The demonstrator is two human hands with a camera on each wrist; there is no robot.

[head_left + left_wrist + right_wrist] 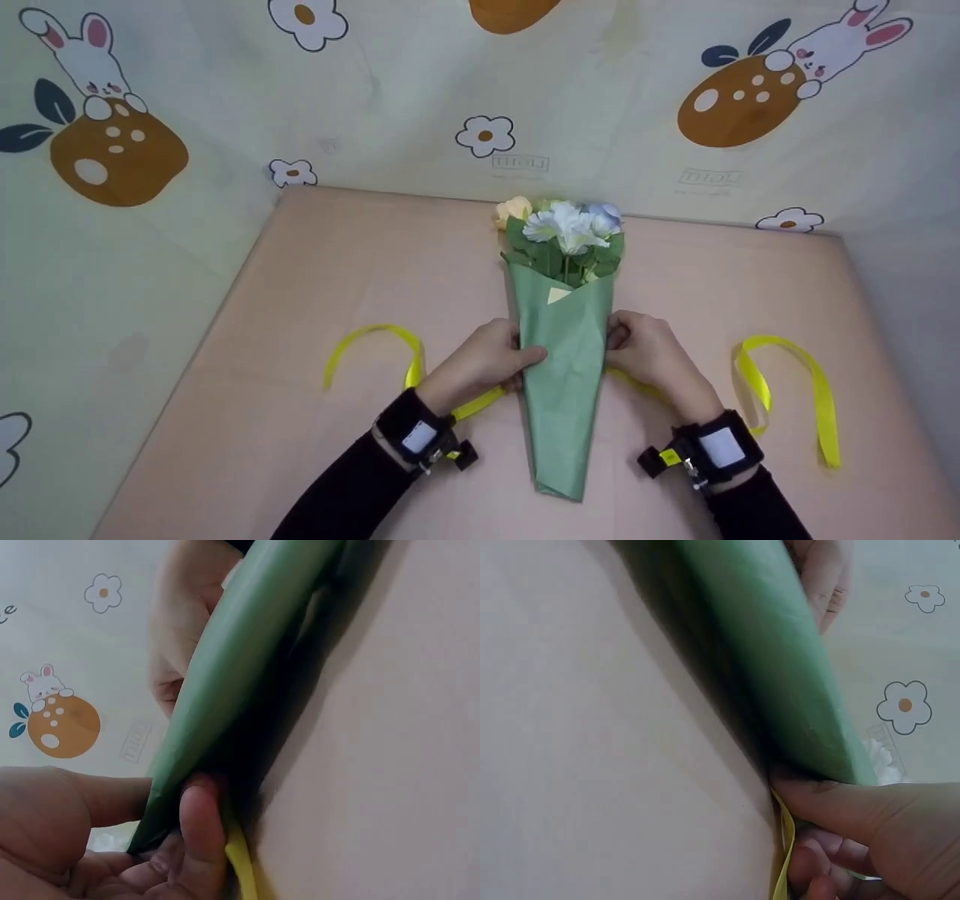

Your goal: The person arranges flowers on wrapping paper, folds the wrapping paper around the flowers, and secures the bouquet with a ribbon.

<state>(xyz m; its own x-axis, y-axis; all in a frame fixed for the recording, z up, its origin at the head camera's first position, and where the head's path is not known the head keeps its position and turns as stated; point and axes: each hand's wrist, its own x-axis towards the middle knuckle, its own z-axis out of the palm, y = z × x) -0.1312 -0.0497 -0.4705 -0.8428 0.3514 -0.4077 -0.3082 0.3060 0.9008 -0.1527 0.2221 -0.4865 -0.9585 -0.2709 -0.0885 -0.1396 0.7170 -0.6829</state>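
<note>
A bouquet of artificial-looking flowers (568, 227) in white, blue and pale yellow is wrapped in green paper (562, 375), lying on the table with its blooms at the far side. My left hand (487, 352) grips the bouquet's left edge, thumb on the front and fingers tucked under. A yellow ribbon (478, 405) passes beside those fingers, its middle hidden by the bouquet. At the right edge, my right hand (646, 349) has curled fingers, pinching the ribbon (786, 840) close against the wrap. Its fingertips are partly hidden under the paper.
The ribbon's left tail (375, 330) curls on the pinkish tabletop (315, 247); its right tail (821, 397) loops beyond the right wrist. Behind the table hangs a cloth (405, 112) printed with rabbits, oranges and flowers.
</note>
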